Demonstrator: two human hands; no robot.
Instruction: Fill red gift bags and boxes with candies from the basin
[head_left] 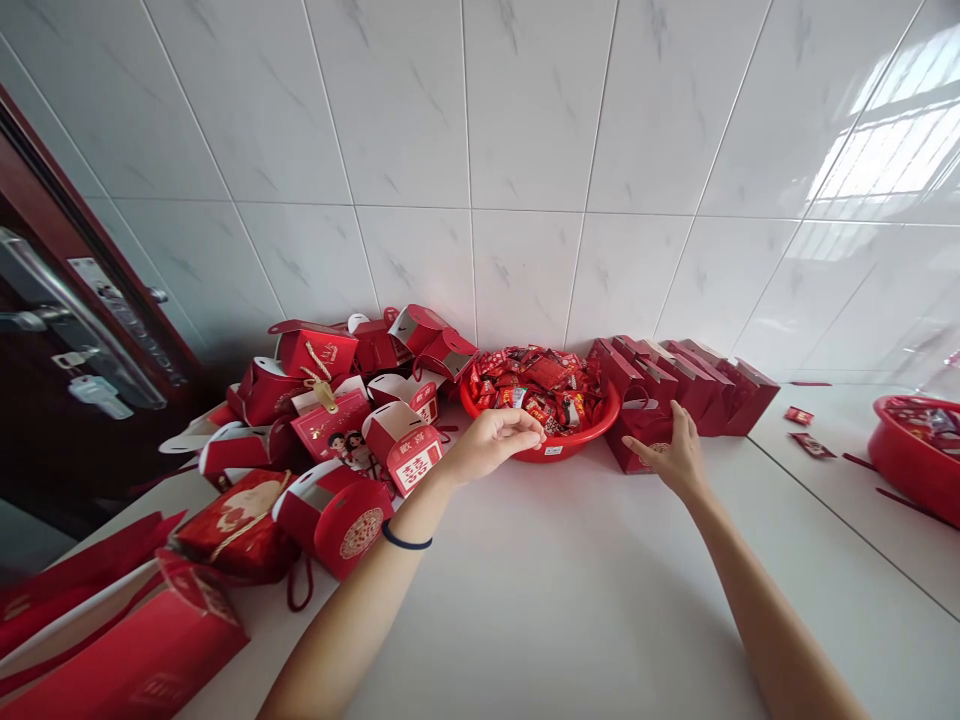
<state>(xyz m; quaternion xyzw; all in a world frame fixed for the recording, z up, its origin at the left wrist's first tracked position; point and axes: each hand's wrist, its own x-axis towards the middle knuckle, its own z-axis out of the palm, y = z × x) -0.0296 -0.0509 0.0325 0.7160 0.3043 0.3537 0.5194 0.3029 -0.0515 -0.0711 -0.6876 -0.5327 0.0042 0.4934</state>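
My left hand is held at the near left rim of a red plastic basin. Its fingers are curled in with the thumb against them, and no object shows in them. Inside the basin is a heap of red-wrapped candies. My right hand has thumb and fingers spread in front of a dark red paper gift box, partly covering it. Whether it touches the box I cannot tell. Behind that box, a row of similar red gift boxes stands side by side.
Many red gift boxes, some with rope handles, are piled at the left. Another red basin stands at the right edge, with loose wrapped candies nearby. A tiled wall rises behind; a door handle with keys is far left.
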